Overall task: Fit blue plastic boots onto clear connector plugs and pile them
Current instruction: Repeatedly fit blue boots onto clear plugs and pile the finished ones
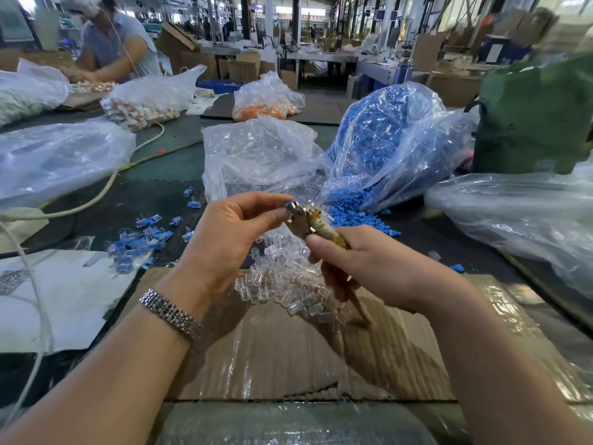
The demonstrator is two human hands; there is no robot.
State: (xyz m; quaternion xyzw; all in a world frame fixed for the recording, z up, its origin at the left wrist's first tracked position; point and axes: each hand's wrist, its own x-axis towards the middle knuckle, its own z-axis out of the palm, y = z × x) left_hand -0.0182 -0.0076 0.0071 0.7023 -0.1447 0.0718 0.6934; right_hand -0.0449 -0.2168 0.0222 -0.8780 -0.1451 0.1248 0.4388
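My left hand (231, 232) pinches a small blue boot (289, 204) at the metal jaws of a pair of pliers (303, 221). My right hand (362, 268) grips the pliers' taped handles. Below the hands, a heap of loose clear connector plugs (279, 281) lies on a sheet of cardboard (288, 354). Finished blue-and-clear pieces (141, 239) are piled to the left on the dark table. A clear bag of blue boots (378, 146) lies open behind, with boots (356, 215) spilling out. A bag of clear plugs (260, 152) stands next to it.
Large plastic bags (54, 155) lie at left and right (519, 216). A white cable (96, 194) crosses the table. A green bag (532, 117) stands at the back right. Another person (112, 43) works at the far left beside bags of orange parts (263, 101).
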